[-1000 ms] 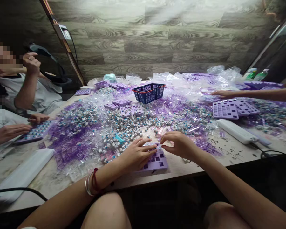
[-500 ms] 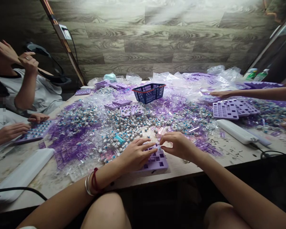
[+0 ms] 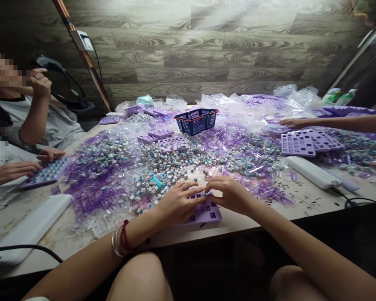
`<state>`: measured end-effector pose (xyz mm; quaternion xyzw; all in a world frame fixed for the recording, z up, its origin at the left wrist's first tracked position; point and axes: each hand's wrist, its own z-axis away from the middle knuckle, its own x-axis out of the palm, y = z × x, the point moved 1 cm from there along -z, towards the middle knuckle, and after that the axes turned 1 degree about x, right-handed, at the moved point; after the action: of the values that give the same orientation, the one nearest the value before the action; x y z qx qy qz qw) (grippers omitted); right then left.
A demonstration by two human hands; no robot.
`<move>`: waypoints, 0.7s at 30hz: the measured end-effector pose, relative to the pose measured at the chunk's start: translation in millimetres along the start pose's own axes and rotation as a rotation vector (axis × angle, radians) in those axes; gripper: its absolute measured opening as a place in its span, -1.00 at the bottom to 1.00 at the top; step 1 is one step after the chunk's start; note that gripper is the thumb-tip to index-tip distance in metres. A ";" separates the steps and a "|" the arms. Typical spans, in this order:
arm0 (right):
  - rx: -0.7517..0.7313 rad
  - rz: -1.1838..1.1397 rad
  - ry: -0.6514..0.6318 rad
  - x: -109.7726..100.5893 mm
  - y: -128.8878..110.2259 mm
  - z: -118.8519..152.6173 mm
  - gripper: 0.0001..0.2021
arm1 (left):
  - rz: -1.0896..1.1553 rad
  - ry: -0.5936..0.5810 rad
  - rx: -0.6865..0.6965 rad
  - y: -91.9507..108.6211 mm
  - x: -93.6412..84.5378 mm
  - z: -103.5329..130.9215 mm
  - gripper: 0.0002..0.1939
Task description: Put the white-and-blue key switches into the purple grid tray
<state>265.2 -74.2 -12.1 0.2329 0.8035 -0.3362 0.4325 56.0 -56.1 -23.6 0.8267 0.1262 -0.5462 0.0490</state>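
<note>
A purple plate with rows of square holes (image 3: 208, 215) lies at the table's front edge, partly covered by my hands. Across its left part stretches my left hand (image 3: 180, 200), fingers extended and slightly apart, thumb hidden. My right hand (image 3: 230, 192) is over the plate's far right part, thumb and forefinger pinched on a small keyswitch (image 3: 208, 193), of which only a whitish-blue bit shows. Just beyond both hands spreads a heap of white and blue keyswitches (image 3: 169, 167). A turquoise piece (image 3: 157, 182) rests on that heap, left of my fingers.
A dark blue basket (image 3: 196, 123) stands mid-table among clear and purple plastic pieces. Purple plates (image 3: 310, 143) are stacked at right, near a white power bank-like bar (image 3: 313, 172). Another white bar (image 3: 34, 228) lies at left. Co-workers' hands (image 3: 15, 173) are at both sides.
My right hand has moved slightly left and down, bringing its pinched fingertips closer to the plate and my left fingers. My left hand stays in place.
</note>
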 end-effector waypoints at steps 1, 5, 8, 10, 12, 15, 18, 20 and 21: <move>0.002 -0.002 -0.007 0.3 0.4 0.0 -0.88 | 0.001 -0.008 -0.001 -0.4 0.6 0.3 -0.64; 0.016 -0.029 0.004 1.6 1.5 0.2 -0.87 | -0.003 -0.031 -0.011 -1.7 3.8 2.2 -0.61; 0.038 -0.074 0.009 3.8 2.6 0.6 -0.86 | 0.002 -0.034 -0.028 -1.7 4.5 2.6 -0.63; 0.061 -0.108 0.008 5.5 3.7 0.9 -0.85 | 0.002 -0.031 -0.029 -1.7 3.6 2.1 -0.65; 0.074 -0.136 0.009 7.0 4.6 0.9 -0.86 | 0.004 -0.023 -0.022 -2.0 2.5 1.6 -0.65; 0.055 -0.159 -0.004 8.7 5.7 0.2 -0.86 | 0.025 0.001 -0.015 -3.1 1.5 1.2 -0.61; 0.034 -0.151 -0.034 9.0 6.4 -1.7 -0.87 | 0.044 0.012 -0.023 -3.7 1.4 1.1 -0.60; 0.033 -0.131 -0.060 7.9 6.8 -3.5 -0.88 | 0.052 0.010 -0.031 -3.2 1.5 0.5 -0.63; 0.033 -0.122 -0.076 6.9 6.9 -4.6 -0.89 | 0.054 0.009 -0.033 -2.7 1.5 0.1 -0.64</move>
<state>263.8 -65.6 -18.5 0.1777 0.7935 -0.3836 0.4377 55.7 -53.2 -24.9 0.8313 0.1133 -0.5387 0.0767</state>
